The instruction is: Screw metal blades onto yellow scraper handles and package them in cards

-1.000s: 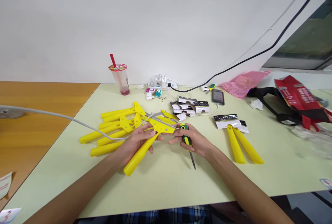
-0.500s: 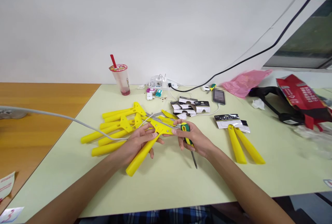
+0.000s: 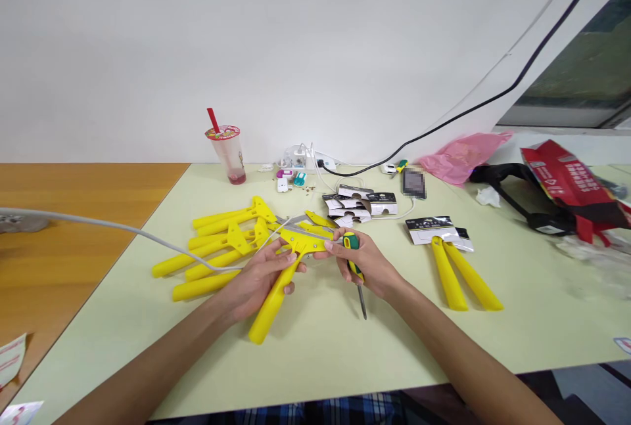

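Pinching the yellow tool (image 3: 271,310), left hand (image 3: 257,279) and right hand (image 3: 373,266) (screwdriver (image 3: 351,242) palmed) appear mid-work, with two carded tools (image 3: 447,280) seemingly untouched.

A yellow scraper (image 3: 286,280) is held tilted, screws in its broad head, handle slanting down-left; just right, a green-and-yellow screwdriver (image 3: 351,242) points its metal shaft downward.

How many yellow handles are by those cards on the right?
2: the left yellow handle and the right yellow handle, spreading apart like an upside-down V in front of the cards.
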Demonstrator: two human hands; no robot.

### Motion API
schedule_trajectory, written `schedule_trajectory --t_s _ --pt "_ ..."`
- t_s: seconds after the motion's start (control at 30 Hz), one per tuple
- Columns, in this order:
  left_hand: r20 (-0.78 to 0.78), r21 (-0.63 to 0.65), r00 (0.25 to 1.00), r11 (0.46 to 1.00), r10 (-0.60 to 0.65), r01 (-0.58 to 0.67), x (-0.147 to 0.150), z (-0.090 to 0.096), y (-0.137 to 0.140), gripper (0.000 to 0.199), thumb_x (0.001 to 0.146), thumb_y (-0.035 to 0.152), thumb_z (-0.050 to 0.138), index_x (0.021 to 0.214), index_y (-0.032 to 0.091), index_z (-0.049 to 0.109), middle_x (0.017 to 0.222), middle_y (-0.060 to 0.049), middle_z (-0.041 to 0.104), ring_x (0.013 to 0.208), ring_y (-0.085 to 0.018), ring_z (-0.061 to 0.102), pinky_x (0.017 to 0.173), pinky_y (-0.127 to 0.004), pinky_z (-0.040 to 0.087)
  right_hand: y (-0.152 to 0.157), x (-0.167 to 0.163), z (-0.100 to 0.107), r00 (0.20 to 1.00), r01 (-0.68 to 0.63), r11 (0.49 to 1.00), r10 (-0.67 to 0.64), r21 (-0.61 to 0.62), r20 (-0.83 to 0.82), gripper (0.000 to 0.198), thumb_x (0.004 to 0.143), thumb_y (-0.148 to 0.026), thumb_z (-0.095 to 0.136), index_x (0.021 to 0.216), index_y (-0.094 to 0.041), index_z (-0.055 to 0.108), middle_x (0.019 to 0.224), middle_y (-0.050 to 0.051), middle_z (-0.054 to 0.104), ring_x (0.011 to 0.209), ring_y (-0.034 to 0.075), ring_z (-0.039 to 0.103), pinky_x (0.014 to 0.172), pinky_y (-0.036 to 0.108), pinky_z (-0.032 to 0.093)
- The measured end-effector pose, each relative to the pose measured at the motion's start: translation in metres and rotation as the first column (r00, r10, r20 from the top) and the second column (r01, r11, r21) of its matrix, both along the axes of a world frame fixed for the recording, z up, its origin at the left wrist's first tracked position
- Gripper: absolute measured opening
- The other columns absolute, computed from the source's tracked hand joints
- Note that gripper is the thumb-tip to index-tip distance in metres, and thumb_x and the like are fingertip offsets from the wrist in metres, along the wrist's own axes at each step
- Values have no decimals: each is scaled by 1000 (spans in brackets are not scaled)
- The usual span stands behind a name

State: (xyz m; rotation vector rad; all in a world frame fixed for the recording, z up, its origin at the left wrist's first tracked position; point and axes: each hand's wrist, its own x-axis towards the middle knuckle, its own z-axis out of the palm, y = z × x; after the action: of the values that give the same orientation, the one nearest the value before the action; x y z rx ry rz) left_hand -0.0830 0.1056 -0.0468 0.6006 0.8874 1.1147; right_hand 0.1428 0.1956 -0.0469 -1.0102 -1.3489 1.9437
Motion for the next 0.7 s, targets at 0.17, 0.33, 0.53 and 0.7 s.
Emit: schedule_trajectory --t_s 0.17,0.33,0.53,0.7 --pt "66 -69 995 995 78 -74 2 4 0 38 87 18 87 114 22 60 109 -4 61 94 -15 69 47 -19 43 2 3 5 998 43 998 -41 49 -49 51 84 -59 88 90 -23 53 65 -3 72 33 1 25 34 19 22" --pt "115 -92 986 989 122 -112 3 7 -1 42 83 15 89 109 23 56 103 -1 58 92 -16 69 46 -18 39 4 3 33 959 179 981 -156 78 -237 51 87 -51 88 78 -24 46 52 -13 28 41 5 18 36 19 22" --pt "132 -51 986 994 104 -98 4 5 -2 40 83 15 88 108 22 57 101 -2 59 89 -15 68 45 -17 40 3 -21 88 883 250 933 -110 260 -457 44 86 -42 90 79 -24 50 62 -9 33 48 7 29 44 21 32" --pt "141 -49 983 992 122 -116 4 4 -1 41 80 11 86 110 20 58 105 -4 62 84 -15 68 44 -18 40 2 -58 105 891 244 883 -42 400 -451 59 90 -56 84 69 -24 39 52 -11 24 41 5 17 38 22 19"
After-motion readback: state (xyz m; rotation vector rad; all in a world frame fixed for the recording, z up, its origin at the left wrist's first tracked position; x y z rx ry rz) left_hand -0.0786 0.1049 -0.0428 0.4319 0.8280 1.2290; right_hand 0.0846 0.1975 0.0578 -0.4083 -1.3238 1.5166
